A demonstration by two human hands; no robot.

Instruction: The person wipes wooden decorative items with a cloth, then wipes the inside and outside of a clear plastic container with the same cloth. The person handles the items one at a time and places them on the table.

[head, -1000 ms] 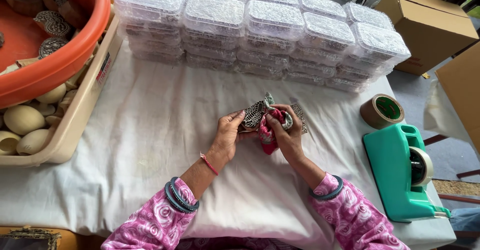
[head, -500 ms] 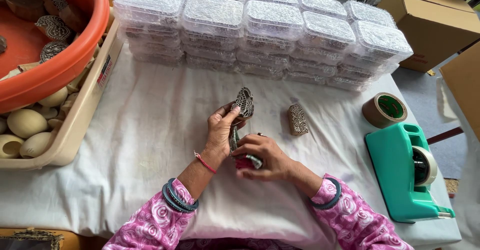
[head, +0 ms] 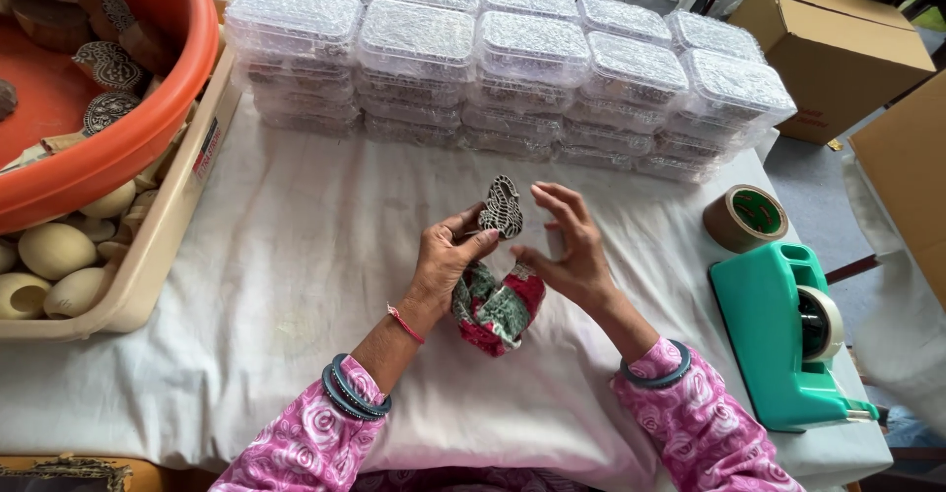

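Left hand [head: 445, 261] pinches a carved block [head: 502, 206]; right hand [head: 569, 251] hovers open beside it.

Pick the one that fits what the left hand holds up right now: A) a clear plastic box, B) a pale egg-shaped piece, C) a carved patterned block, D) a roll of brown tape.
C: the left hand pinches a carved patterned block upright above the white cloth, while the brown tape roll lies off to the right by the green dispenser.

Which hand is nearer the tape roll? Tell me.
Right. The right hand is open beside the carved block, with bare cloth between it and the tape roll. The left hand pinches the block, farther away on the other side.
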